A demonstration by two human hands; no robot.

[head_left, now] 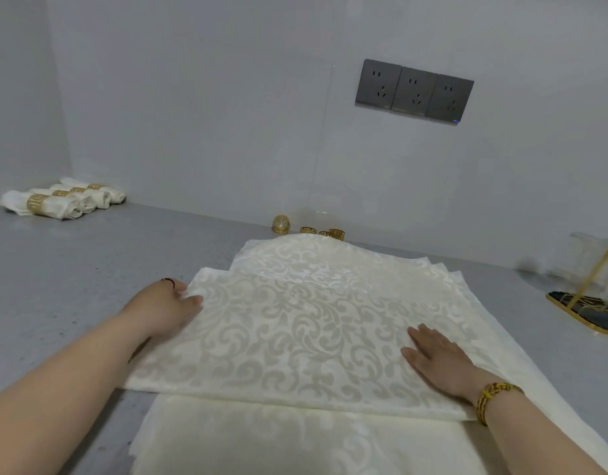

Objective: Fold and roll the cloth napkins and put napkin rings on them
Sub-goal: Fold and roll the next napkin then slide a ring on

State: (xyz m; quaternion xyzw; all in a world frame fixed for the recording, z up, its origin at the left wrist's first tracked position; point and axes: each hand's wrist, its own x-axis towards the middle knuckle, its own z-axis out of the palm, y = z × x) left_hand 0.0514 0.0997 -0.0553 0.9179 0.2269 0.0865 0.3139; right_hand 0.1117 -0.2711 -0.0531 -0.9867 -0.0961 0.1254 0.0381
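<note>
A cream damask napkin (295,323) lies folded over on a stack of like napkins (261,440) on the grey counter. My left hand (165,303) grips its left edge, fingers curled on the cloth. My right hand (439,361) lies flat, palm down, on the napkin's right part, fingers apart. Several gold napkin rings (321,232) sit by the wall just behind the napkin's far edge. Several rolled napkins with gold rings (61,200) lie at the far left corner.
A gold wire holder on a dark tray (590,303) stands at the right edge with clear wrapping behind it. A row of three wall sockets (414,92) is above the counter. Bare grey counter (73,286) lies to the left.
</note>
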